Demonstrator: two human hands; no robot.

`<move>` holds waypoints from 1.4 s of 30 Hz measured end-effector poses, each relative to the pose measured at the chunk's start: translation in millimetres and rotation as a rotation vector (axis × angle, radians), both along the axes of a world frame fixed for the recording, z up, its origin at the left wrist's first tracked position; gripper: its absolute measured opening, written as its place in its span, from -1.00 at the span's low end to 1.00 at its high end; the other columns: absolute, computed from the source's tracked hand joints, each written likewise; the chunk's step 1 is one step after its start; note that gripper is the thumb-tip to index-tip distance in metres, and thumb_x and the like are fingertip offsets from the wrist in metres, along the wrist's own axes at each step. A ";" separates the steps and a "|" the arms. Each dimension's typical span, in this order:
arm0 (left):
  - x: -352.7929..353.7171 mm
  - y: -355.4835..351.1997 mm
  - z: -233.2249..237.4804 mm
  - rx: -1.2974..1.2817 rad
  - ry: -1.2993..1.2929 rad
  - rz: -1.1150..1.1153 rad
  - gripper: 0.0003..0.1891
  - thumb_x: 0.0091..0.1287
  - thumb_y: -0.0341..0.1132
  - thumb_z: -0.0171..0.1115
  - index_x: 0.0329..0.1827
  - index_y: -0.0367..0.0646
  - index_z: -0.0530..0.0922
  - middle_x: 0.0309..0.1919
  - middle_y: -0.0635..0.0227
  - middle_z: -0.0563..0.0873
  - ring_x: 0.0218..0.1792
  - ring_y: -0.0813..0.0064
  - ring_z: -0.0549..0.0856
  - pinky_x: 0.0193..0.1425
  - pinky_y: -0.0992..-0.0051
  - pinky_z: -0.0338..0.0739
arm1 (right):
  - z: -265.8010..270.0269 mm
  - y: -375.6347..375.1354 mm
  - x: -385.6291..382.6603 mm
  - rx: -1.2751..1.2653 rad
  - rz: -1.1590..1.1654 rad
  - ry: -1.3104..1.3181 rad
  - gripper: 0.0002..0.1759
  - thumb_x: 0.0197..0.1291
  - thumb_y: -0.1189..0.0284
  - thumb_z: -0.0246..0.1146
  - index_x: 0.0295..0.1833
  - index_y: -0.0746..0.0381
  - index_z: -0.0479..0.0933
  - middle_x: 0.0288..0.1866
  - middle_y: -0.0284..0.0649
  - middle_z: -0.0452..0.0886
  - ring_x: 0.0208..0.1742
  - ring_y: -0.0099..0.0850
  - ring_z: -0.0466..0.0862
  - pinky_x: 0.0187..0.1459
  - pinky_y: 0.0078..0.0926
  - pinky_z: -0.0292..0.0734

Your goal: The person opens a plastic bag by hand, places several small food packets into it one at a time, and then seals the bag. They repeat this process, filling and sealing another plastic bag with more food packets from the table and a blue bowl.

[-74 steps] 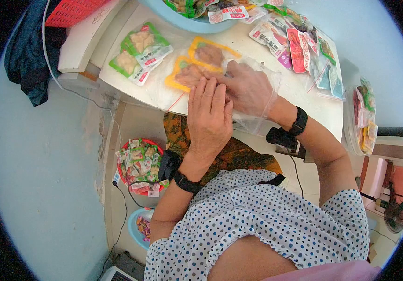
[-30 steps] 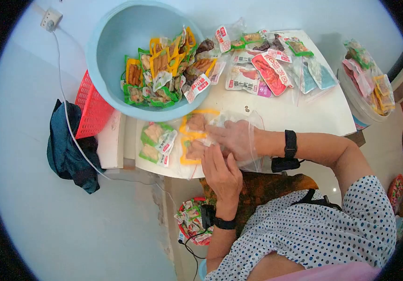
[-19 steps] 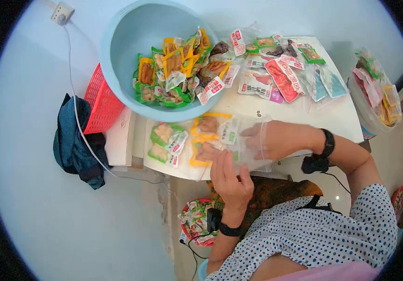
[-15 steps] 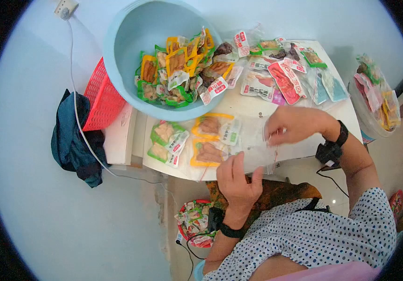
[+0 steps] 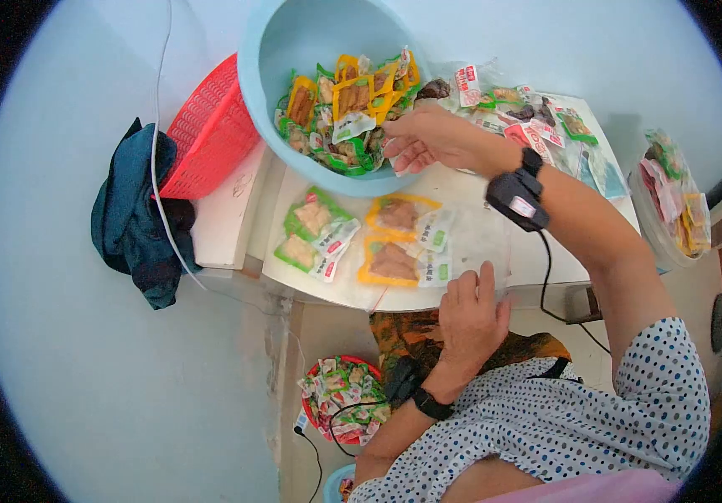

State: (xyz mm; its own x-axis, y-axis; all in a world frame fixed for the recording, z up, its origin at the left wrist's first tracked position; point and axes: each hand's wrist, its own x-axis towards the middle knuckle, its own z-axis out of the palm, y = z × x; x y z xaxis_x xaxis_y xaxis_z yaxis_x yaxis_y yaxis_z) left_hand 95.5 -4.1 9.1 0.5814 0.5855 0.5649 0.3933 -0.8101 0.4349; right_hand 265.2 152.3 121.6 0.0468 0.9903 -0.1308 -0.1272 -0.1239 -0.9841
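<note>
My right hand [image 5: 428,144] reaches over the right rim of the blue basin [image 5: 252,63], its thumb and fingers apart beside the packets. The basin holds several yellow-edged packets [image 5: 353,96] and green-edged packets. On the white table [image 5: 294,189], my left hand [image 5: 472,323] rests by the front edge, fingers stretched out at the edge of a clear plastic bag [image 5: 483,243]. Left of that hand, two yellow-edged packets [image 5: 393,260] lie one above the other at the bag. Further left are two green-edged packets [image 5: 312,216], slightly tilted.
Red and clear packets [image 5: 529,134] lie at the table's back right. A filled tub [image 5: 659,243] stands at far right. On the left are a red basket [image 5: 214,126], dark cloth [image 5: 135,218] and white cable [image 5: 156,159]. Below is a red basket of packets [image 5: 344,394].
My right hand has moved from the clear bag up and left to the basin. My left hand has shifted right and off the yellow-edged packets' side. The whole view has shifted.
</note>
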 end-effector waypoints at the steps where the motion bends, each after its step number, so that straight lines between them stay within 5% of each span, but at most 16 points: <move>1: 1.1 0.2 -2.1 0.003 -0.003 0.000 -0.49 0.11 -0.24 0.41 0.10 -0.30 0.52 -0.23 0.11 0.55 -0.24 0.10 0.58 -0.17 0.22 0.52 | 2.1 5.6 -4.0 -0.002 0.013 -0.026 -0.55 0.32 0.18 0.26 0.02 0.39 0.44 -0.25 -0.11 0.63 -0.41 -0.36 0.70 -0.41 -0.48 0.64; 4: 2.8 -0.2 -5.3 0.010 -0.018 0.000 -0.60 0.14 -0.36 0.33 0.05 -0.30 0.53 -0.29 0.12 0.55 -0.27 0.11 0.58 -0.20 0.23 0.52 | -2.6 32.8 -14.0 -0.141 -0.076 -0.044 -0.53 0.32 0.19 0.27 0.00 0.42 0.41 -0.25 -0.07 0.62 -0.39 -0.34 0.70 -0.43 -0.47 0.65; 10: 7.2 1.5 -9.9 0.044 -0.112 0.004 -0.70 0.12 -0.49 0.27 -0.04 -0.29 0.55 -0.37 0.14 0.54 -0.32 0.12 0.59 -0.25 0.24 0.52 | -18.2 66.7 -18.6 -0.146 -0.182 0.333 -0.71 0.35 0.32 0.25 -0.11 0.33 0.41 -0.32 -0.13 0.57 -0.46 -0.37 0.65 -0.49 -0.51 0.61; 16: 6.4 1.6 -4.4 0.002 -0.124 0.020 -0.78 0.13 -0.53 0.24 -0.13 -0.25 0.56 -0.42 0.15 0.54 -0.34 0.11 0.59 -0.28 0.22 0.52 | -22.6 60.7 -24.8 -0.039 -0.383 0.365 -0.83 0.31 0.45 0.27 -0.31 0.24 0.43 -0.50 -0.32 0.47 -0.56 -0.50 0.54 -0.59 -0.57 0.46; 22: 7.0 6.2 -6.6 -0.004 -0.165 0.026 -0.83 0.15 -0.51 0.27 -0.18 -0.21 0.56 -0.43 0.15 0.56 -0.35 0.09 0.59 -0.30 0.21 0.52 | -10.5 27.7 -4.1 -0.011 -0.470 0.215 -0.85 0.20 0.46 0.29 -0.26 0.31 0.49 -0.46 -0.24 0.53 -0.57 -0.43 0.55 -0.63 -0.45 0.49; 26: 6.4 8.9 -7.9 -0.027 -0.199 0.019 -0.88 0.19 -0.48 0.28 -0.23 -0.21 0.56 -0.43 0.15 0.59 -0.36 0.08 0.60 -0.30 0.21 0.52 | -14.9 -11.9 18.5 0.254 -0.431 0.179 -0.76 0.18 0.41 0.25 -0.18 0.40 0.51 -0.27 -0.11 0.66 -0.35 -0.27 0.73 -0.41 -0.25 0.71; 27: 6.5 9.9 -7.2 -0.043 -0.205 0.021 -0.89 0.19 -0.47 0.29 -0.24 -0.21 0.56 -0.43 0.15 0.60 -0.36 0.08 0.61 -0.30 0.22 0.52 | -14.0 -23.6 27.2 0.266 -0.403 0.085 -0.74 0.21 0.41 0.19 -0.16 0.43 0.51 -0.16 -0.04 0.69 -0.19 -0.19 0.76 -0.19 -0.21 0.74; 31: 7.9 12.7 -14.5 -0.030 -0.196 0.048 -0.91 0.22 -0.47 0.29 -0.25 -0.20 0.58 -0.40 0.14 0.65 -0.37 0.09 0.65 -0.29 0.22 0.55 | -24.4 -67.4 56.0 0.304 -0.215 0.172 -0.74 0.32 0.46 0.07 0.00 0.43 0.46 0.02 -0.02 0.63 0.03 -0.25 0.71 0.08 -0.30 0.66; 34: 6.6 16.2 -18.2 -0.065 -0.194 0.053 -0.90 0.21 -0.48 0.29 -0.24 -0.22 0.58 -0.40 0.14 0.66 -0.37 0.09 0.66 -0.30 0.23 0.57 | -38.6 -105.6 69.3 0.347 -0.245 0.315 -0.72 0.34 0.41 0.12 0.02 0.40 0.44 0.04 -0.08 0.64 0.00 -0.31 0.69 0.12 -0.35 0.61; 42: -7.2 25.9 -21.8 -0.169 -0.325 0.095 -0.89 0.19 -0.51 0.30 -0.23 -0.21 0.59 -0.44 0.17 0.67 -0.44 0.16 0.68 -0.37 0.31 0.56 | -63.2 -221.9 63.5 0.129 -0.484 0.203 -0.71 0.33 0.41 0.16 0.08 0.32 0.41 -0.01 -0.14 0.64 -0.05 -0.37 0.71 0.03 -0.42 0.66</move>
State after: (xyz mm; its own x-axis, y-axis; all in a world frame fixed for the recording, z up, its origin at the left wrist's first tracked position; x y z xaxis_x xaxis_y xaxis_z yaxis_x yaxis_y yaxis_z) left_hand 88.2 21.8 -12.7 0.3258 0.7294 0.6016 0.2827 -0.6823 0.6742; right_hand 328.8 -69.6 58.3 0.4885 0.8702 -0.0632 -0.3288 0.1165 -0.9372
